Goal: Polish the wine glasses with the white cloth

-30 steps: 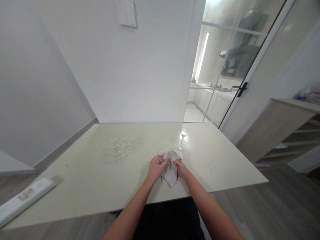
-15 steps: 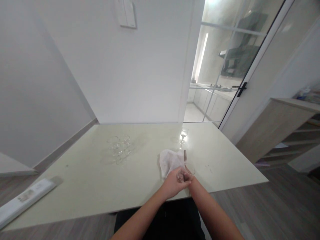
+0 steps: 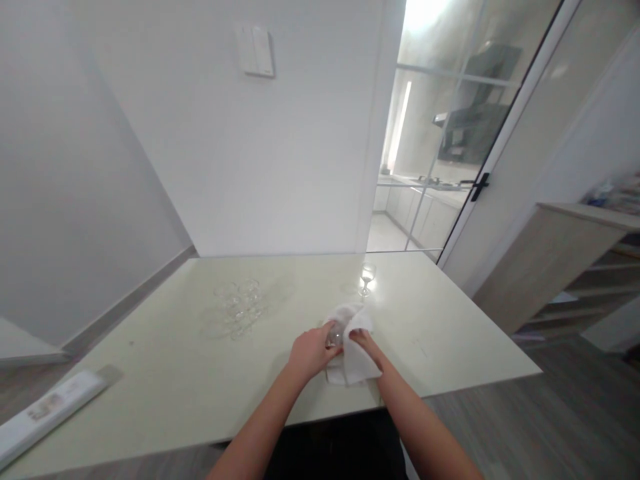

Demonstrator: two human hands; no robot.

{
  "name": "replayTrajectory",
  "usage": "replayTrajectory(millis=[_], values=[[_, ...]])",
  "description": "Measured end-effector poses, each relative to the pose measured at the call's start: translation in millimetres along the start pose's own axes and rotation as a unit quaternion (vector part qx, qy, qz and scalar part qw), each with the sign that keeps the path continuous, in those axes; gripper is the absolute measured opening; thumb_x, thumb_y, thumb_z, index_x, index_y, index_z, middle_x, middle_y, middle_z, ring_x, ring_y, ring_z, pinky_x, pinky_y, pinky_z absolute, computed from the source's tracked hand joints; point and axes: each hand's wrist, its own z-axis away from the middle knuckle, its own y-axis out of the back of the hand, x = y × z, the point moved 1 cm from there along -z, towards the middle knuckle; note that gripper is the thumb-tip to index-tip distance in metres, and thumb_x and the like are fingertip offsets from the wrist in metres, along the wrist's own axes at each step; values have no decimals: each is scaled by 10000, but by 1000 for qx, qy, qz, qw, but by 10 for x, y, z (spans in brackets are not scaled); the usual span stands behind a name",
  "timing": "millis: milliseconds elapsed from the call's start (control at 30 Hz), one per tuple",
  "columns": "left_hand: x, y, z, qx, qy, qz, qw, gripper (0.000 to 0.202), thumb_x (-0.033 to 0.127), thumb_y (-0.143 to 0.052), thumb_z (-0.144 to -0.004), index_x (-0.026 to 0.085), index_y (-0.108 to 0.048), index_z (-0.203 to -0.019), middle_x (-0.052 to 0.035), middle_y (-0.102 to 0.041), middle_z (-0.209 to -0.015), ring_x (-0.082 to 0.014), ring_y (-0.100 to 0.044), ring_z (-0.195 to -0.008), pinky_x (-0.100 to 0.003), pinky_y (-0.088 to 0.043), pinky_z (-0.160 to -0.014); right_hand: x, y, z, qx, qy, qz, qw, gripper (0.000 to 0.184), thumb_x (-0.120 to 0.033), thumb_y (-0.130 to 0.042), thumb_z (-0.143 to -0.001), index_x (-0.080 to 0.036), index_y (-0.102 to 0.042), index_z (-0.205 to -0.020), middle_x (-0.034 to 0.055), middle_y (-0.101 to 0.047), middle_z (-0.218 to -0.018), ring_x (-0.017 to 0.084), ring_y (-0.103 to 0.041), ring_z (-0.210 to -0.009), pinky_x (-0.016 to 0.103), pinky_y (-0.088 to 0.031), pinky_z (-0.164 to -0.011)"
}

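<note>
Left hand (image 3: 309,352) is grasping a clear glass (image 3: 334,335); the glass is sitting just right of its palm, between both hands, left nearer, long axis unclear. White cloth (image 3: 356,363) is draping over the right hand (image 3: 370,345), hiding its fingers; can't tell its grip. Versus half a second ago: left hand's sitting farther left, cloth's now covering right fingers.

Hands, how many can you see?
2: the left hand grips a glass; the right hand is partly hidden by the white cloth. No other hands show.
</note>
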Motion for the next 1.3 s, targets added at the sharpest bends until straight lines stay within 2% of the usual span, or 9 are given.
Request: replayTrajectory(millis=[100, 233, 367, 533, 700, 833, 1000, 1133, 1300], values=[[-11, -50, 13, 32, -26, -29, 999, 522, 412, -665, -759, 302, -550, -1256, -57, -709, -905, -255, -667, -817, -313, -449, -687, 21, -63, -17, -4, 14, -31, 999, 406, -337, -804, -663, -196, -660, -1015, 55, -708, -987, 225, -649, -873, 366, -510, -817], [-144, -122, 27, 164, -112, 39, 979, 415, 373, -612, -815, 232, -550, -1200, -92, -655, -1086, -244, -614, -990, -352, -457, -840, 53, -63, -96, 95, 4, -86, 992, 407, -358, -797, -640, -195, -639, -978, 31, -716, -904, 198, -652, -797, 329, -512, -768], [-312, -259, 46, 223, -154, 135, 953, 176, 312, -483, -899, 189, -581, -976, -87, -628, -958, -210, -579, -940, -348, -453, -852, 72, -26, -143, 135, -27, -101, 985, 431, -401, -792, -627, -182, -630, -961, 24, -710, -818, 189, -641, -715, 319, -515, -712], [-410, -335, 55, 186, -78, 265, 943, 240, 369, -447, -905, 186, -564, -803, -34, -574, -760, -155, -538, -714, -272, -439, -678, 57, -61, -87, 84, 6, -13, 996, 419, -357, -814, -606, -180, -649, -948, 35, -710, -884, 195, -641, -794, 319, -504, -770], [-525, -353, -17, 154, 50, 467, 869, 455, 556, -378, -881, 172, -555, -715, 10, -474, -576, -116, -432, -502, -223, -332, -456, 56, -107, -29, 6, 11, 90, 996, 383, -299, -838, -563, -200, -658, -886, 32, -706, -865, 214, -640, -802, 337, -510, -747], [-562, -356, -36, 182, 83, 527, 826, 429, 572, -436, -859, 168, -577, -870, -11, -573, -711, -110, -497, -538, -216, -374, -472, 78, -109, -64, 35, 26, 72, 996, 353, -315, -827, -580, -204, -660, -871, 25, -702, -874, 204, -635, -814, 331, -499, -779], [-464, -322, 31, 202, 7, 446, 872, 410, 476, -575, -818, 187, -546, -1107, -51, -610, -964, -119, -566, -675, -223, -434, -559, 93, -91, -107, 103, 0, -21, 994, 386, -385, -788, -633, -189, -636, -929, 16, -697, -856, 191, -624, -768, 323, -491, -754], [-395, -320, 61, 199, -30, 363, 910, 323, 401, -590, -823, 193, -560, -1068, -17, -608, -908, -86, -479, -588, -224, -415, -580, 49, -99, -90, 107, -24, -35, 993, 420, -407, -788, -627, -176, -633, -941, 9, -696, -819, 184, -618, -719, 314, -480, -727], [-392, -326, 61, 186, -14, 336, 923, 248, 415, -568, -835, 184, -579, -924, 18, -578, -753, -96, -466, -571, -227, -382, -571, 20, -105, -78, 119, -26, -23, 992, 413, -413, -790, -615, -174, -645, -919, 11, -695, -807, 182, -612, -715, 308, -473, -729]])
